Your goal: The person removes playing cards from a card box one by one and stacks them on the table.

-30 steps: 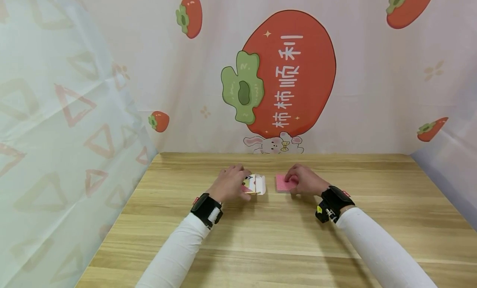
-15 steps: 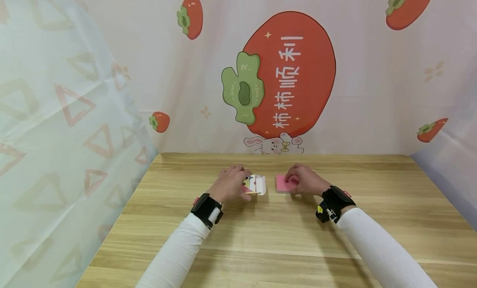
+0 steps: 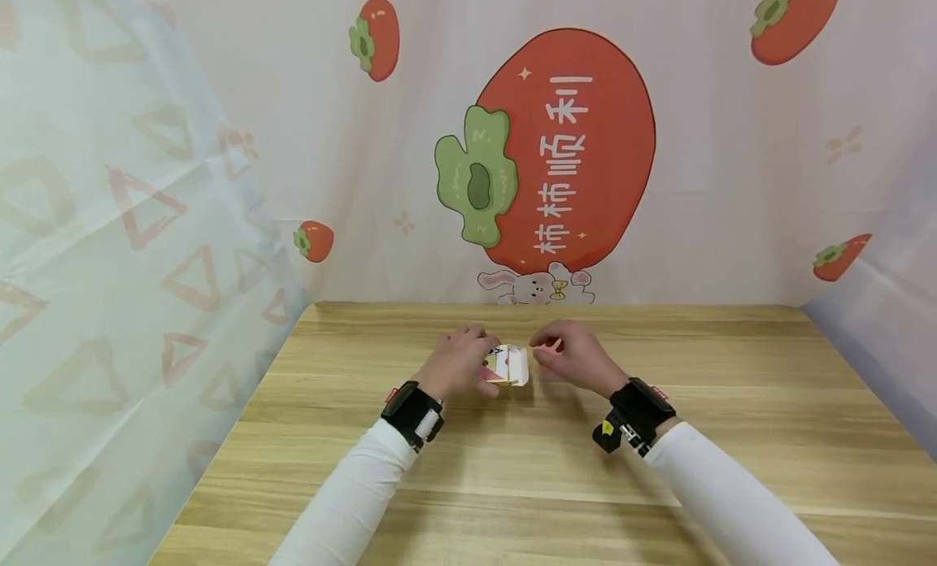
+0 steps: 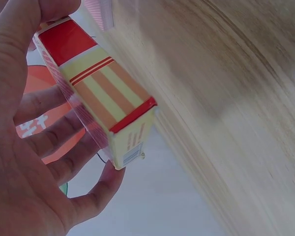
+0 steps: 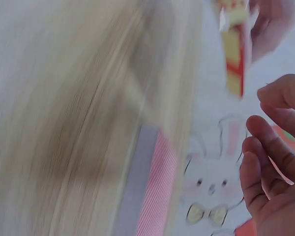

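My left hand [image 3: 455, 364] grips a card box [image 3: 507, 364] at the back middle of the table. The box has red, cream and orange stripes in the left wrist view, and a white flap stands out at its right end in the head view. Thumb and fingers lie on opposite sides of the card box [image 4: 105, 91]. My right hand [image 3: 581, 361] hovers just right of the box, fingers loosely bent with nothing between them. Below it a deck of playing cards [image 5: 156, 191] with pink patterned backs lies on the table, mostly hidden by that hand in the head view.
The wooden table [image 3: 498, 485] stretches toward me and to both sides. Behind its far edge hangs a pale cloth [image 3: 703, 184] printed with persimmons and a rabbit. Each wrist wears a black strap with a camera.
My right hand has let go of the deck, risen and moved left toward the box. The deck stays on the table. My left hand, still gripping the box, has shifted slightly right.
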The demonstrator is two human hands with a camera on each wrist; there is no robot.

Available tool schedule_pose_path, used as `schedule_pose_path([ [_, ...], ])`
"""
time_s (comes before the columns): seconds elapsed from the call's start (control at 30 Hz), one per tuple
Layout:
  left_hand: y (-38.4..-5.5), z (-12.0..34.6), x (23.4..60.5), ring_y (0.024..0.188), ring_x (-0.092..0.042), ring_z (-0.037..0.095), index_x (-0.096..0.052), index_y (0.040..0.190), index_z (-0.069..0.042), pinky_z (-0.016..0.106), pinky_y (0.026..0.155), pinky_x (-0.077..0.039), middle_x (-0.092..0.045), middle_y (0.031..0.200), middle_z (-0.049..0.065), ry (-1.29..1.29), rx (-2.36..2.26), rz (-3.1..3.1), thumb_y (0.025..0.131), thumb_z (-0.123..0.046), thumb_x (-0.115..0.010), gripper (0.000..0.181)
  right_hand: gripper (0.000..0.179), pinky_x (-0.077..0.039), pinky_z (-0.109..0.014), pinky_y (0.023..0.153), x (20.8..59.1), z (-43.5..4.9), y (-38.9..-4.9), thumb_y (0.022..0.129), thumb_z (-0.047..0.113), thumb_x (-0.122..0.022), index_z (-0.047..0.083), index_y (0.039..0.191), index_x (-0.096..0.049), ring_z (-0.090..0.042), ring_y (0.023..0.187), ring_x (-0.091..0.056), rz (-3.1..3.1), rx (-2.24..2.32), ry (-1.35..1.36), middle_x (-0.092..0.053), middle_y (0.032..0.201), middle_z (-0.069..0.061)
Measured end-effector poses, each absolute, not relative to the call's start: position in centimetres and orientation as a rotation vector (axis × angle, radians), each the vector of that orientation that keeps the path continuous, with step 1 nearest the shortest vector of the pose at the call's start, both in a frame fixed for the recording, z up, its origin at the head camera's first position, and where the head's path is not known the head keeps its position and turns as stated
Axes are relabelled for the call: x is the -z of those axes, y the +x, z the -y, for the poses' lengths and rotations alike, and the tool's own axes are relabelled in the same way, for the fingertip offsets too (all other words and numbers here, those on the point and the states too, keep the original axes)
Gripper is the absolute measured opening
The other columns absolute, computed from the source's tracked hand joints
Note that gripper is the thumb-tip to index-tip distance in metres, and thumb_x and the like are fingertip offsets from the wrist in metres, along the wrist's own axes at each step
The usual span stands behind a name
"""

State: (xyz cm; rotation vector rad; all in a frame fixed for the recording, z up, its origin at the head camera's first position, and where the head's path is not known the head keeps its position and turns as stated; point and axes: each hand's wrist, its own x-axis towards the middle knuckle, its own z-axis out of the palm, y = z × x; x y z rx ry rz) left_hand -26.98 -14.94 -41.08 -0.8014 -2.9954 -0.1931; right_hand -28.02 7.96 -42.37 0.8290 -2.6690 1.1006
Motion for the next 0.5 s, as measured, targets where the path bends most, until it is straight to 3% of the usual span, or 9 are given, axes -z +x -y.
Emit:
schedule_pose_path([
  [0.5, -26.7, 14.6, 40.6, 0.099, -0.045, 0.02, -0.057, 0.123, -0.017, 0.046, 0.085, -0.038, -0.048, 0.104, -0.002, -0.812, 0.213, 2.948, 0.063, -0.051, -0.077, 0.072, 0.006, -0.042, -0.03, 0.059, 41.2, -5.8, -26.7, 0.083, 0.022, -0.065, 0.018, 0.087, -0.067, -0.014, 0.071, -0.05, 2.755, -1.082, 0.784, -0.057, 0.079, 0.006],
])
